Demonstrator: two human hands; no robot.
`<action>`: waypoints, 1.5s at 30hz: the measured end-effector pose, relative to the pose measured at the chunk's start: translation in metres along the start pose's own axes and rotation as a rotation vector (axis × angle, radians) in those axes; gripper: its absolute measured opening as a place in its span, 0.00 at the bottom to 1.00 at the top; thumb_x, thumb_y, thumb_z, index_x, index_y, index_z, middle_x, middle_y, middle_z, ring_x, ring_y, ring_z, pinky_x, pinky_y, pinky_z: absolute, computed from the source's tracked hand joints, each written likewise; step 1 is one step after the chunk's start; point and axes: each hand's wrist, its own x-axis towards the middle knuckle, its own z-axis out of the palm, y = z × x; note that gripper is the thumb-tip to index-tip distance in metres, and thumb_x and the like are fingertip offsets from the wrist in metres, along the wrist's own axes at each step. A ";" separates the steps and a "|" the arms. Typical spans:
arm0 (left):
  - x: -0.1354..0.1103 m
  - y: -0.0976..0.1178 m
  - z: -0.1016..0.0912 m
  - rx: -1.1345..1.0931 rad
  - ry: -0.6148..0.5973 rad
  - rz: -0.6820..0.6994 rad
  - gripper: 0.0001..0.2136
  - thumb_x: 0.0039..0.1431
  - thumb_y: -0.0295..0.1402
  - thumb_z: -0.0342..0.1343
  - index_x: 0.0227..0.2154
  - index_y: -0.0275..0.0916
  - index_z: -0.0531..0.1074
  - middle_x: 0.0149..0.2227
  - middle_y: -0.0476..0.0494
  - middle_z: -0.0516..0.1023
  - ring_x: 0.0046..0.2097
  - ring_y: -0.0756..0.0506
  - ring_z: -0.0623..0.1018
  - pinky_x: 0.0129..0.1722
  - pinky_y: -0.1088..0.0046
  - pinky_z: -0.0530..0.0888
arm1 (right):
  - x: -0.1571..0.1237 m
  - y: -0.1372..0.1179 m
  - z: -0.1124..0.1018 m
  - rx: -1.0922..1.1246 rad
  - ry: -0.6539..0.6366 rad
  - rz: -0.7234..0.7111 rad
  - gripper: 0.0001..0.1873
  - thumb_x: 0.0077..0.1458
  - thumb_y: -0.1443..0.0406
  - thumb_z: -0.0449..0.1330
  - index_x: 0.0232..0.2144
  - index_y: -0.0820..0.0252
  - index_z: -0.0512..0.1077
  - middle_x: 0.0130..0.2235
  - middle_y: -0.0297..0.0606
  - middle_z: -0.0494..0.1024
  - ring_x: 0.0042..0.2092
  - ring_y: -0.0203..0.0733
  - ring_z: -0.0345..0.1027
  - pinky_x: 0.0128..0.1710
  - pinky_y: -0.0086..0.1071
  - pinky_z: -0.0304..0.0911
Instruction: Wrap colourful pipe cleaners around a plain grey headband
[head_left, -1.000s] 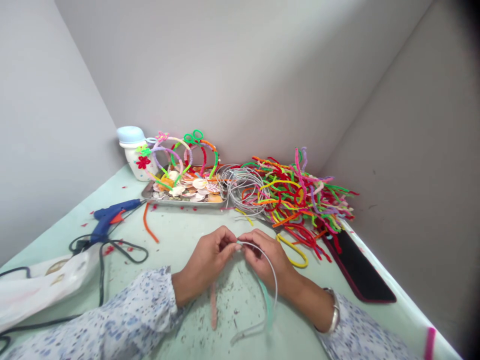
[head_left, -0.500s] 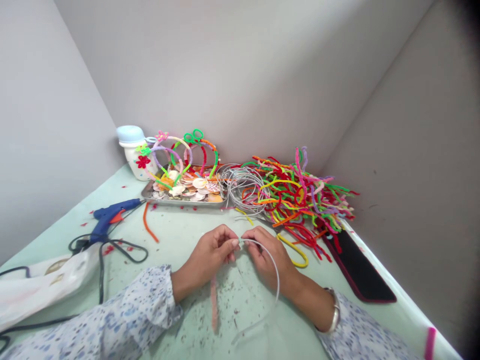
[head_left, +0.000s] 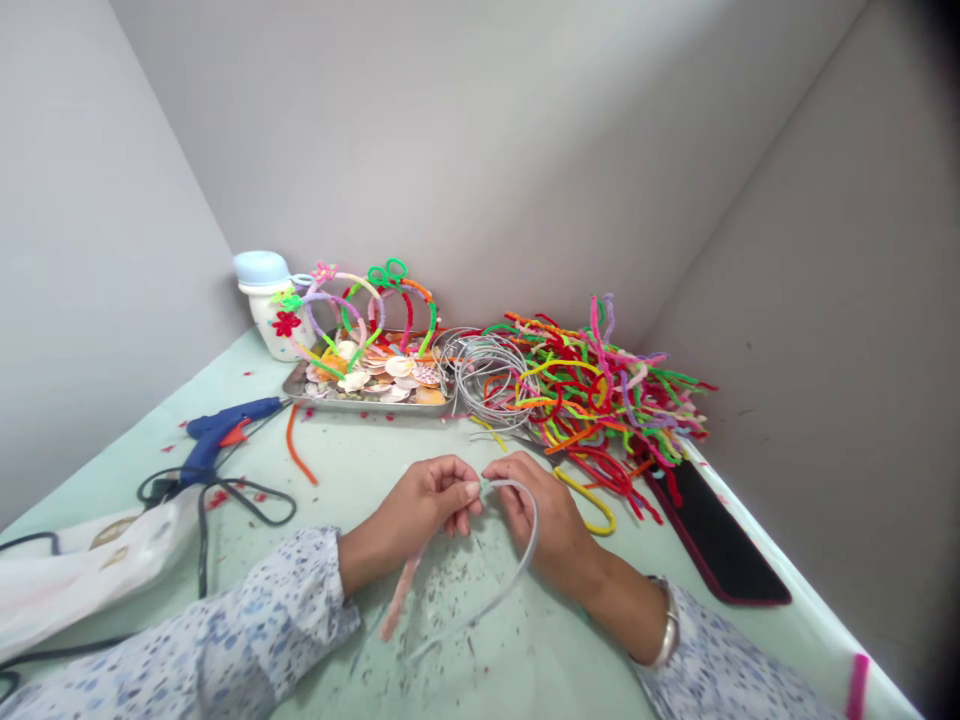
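Counter [head_left: 367, 445] right edge cuts diagonally through lower right of frame, black slab [head_left: 720, 540] lying along it. Room to move: gap from hands up to metal tray [head_left: 375, 405], left of centre. Coloured stems [head_left: 615, 390] crowd right of centre. Grey wire [head_left: 525, 555], lower centre: one end at fingertips, rest curving down. Left hand [head_left: 427, 505]: grip pinched on it. Right hand [head_left: 544, 520]: fingers curled against it, can't tell how tight.

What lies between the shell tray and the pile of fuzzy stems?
In the head view, a loose coil of grey wire lies between the shell tray and the fuzzy-stem pile.
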 end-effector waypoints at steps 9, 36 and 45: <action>0.002 0.000 -0.002 0.001 -0.042 -0.044 0.08 0.53 0.36 0.57 0.28 0.35 0.68 0.24 0.49 0.75 0.19 0.56 0.69 0.19 0.81 0.62 | -0.001 -0.003 -0.001 -0.018 -0.034 0.011 0.11 0.56 0.74 0.51 0.37 0.59 0.69 0.36 0.39 0.72 0.37 0.41 0.67 0.36 0.33 0.63; 0.002 -0.001 -0.002 0.090 0.029 -0.045 0.08 0.53 0.36 0.56 0.29 0.35 0.69 0.24 0.51 0.72 0.20 0.56 0.66 0.19 0.81 0.58 | 0.001 -0.006 -0.007 0.022 0.194 -0.061 0.17 0.49 0.75 0.55 0.43 0.60 0.67 0.41 0.42 0.69 0.45 0.45 0.64 0.44 0.40 0.63; 0.002 -0.002 -0.003 0.099 0.139 -0.002 0.08 0.52 0.36 0.56 0.30 0.35 0.71 0.24 0.50 0.72 0.19 0.55 0.65 0.19 0.80 0.58 | -0.001 -0.008 -0.007 0.061 0.230 -0.064 0.08 0.54 0.72 0.55 0.38 0.57 0.68 0.36 0.39 0.71 0.40 0.43 0.66 0.40 0.38 0.64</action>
